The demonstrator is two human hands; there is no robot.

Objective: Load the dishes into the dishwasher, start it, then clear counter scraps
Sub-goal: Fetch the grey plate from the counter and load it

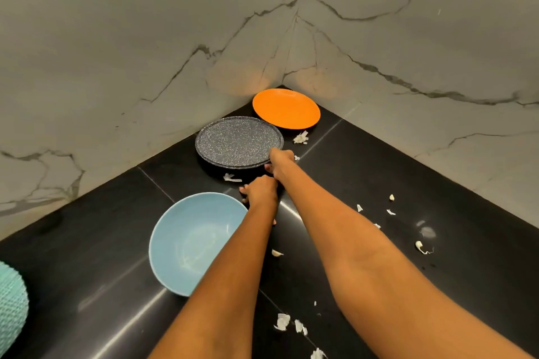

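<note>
A speckled grey plate (237, 140) lies on the black counter (423, 183) near the corner. My right hand (280, 162) grips its near right rim, thumb on top. Behind it, in the corner, sits an orange plate (285, 108). A light blue bowl (186, 242) stands nearer to me on the left. My left hand (261, 191) rests on the counter between the bowl and the grey plate, fingers curled; whether it holds anything is hidden. White garlic peel scraps (282, 321) lie scattered on the counter.
Marble walls (116, 67) meet in a corner right behind the plates. A teal knitted object (11, 303) shows at the left edge. More peels and cloves (420, 246) lie to the right of my arms, and one scrap (300, 137) sits beside the orange plate.
</note>
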